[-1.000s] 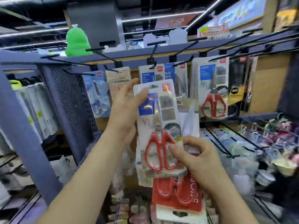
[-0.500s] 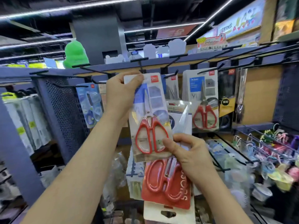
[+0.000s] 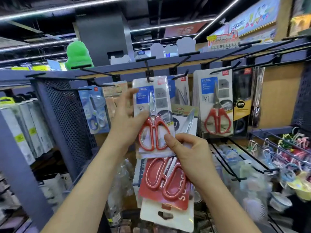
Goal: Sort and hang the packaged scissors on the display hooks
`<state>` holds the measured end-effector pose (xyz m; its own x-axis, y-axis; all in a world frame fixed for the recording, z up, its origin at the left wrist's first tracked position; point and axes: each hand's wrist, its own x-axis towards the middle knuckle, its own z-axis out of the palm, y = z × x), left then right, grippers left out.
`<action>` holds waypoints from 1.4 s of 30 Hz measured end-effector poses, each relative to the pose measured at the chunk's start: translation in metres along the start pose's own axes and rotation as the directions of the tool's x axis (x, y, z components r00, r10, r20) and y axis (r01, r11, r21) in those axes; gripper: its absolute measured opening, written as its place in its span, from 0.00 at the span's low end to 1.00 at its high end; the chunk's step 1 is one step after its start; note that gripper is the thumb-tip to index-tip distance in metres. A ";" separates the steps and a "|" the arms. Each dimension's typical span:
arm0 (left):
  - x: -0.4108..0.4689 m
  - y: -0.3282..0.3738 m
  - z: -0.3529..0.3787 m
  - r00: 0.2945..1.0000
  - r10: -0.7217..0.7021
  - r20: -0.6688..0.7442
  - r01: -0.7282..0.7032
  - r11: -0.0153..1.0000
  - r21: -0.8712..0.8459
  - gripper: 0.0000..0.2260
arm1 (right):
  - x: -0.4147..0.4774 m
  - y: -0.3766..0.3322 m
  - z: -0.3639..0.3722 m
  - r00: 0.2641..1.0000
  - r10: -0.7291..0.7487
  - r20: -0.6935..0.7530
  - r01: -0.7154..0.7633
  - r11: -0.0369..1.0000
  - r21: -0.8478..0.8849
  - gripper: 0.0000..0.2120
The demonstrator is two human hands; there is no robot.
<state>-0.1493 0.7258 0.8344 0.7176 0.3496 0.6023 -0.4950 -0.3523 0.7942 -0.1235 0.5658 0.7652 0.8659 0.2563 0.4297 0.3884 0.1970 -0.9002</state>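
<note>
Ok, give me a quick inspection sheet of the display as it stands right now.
Surface: blue hook rail, some black hooks bare.
Job's things: blue-label scissors pack apparently on a hook; red-backed scissors pack upside down in the held stack; matching pack hung further right.
Clutter: nothing seen.
Fingers: left hand has them spread against the blue-label scissors pack; right hand curls them round the stack, thumb on that pack.
Cables: nothing seen.
Surroundings: green plush on top, hanging trinkets at right.

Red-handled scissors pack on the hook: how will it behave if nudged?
Scissors pack probably swings freely: it seems to hang from one hook. Flat card looks stiff, likely bottom-heavy from the metal scissors. Glossy blister may be slippery.
</note>
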 end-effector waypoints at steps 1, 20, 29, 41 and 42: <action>-0.004 -0.006 -0.001 1.000 0.013 0.003 -0.013 0.999 0.032 0.18 | 0.002 0.002 -0.001 1.000 0.002 -0.018 -0.003 1.000 -0.026 0.18; 0.038 -0.055 0.018 0.984 0.060 -0.168 0.069 0.738 0.671 0.19 | -0.005 0.039 -0.059 0.997 0.062 -0.038 -0.052 0.974 0.221 0.44; -0.079 -0.019 0.048 0.977 -0.161 0.142 0.094 0.917 0.388 0.14 | -0.010 0.035 -0.029 0.983 0.111 -0.145 -0.013 0.834 0.551 0.33; -0.087 -0.021 0.048 0.974 -0.196 -0.111 0.212 0.965 0.156 0.12 | -0.031 0.026 -0.019 0.976 0.179 -0.122 -0.063 0.774 0.630 0.19; -0.088 -0.021 0.050 0.976 -0.190 -0.102 0.203 0.970 0.133 0.13 | -0.034 0.026 -0.019 0.976 0.186 -0.116 -0.069 0.762 0.644 0.19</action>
<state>-0.1776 0.6584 0.7608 0.7448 0.4973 0.4450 -0.2695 -0.3858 0.8823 -0.1367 0.5438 0.7260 0.9536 0.1771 0.2434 0.0331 0.7420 -0.6696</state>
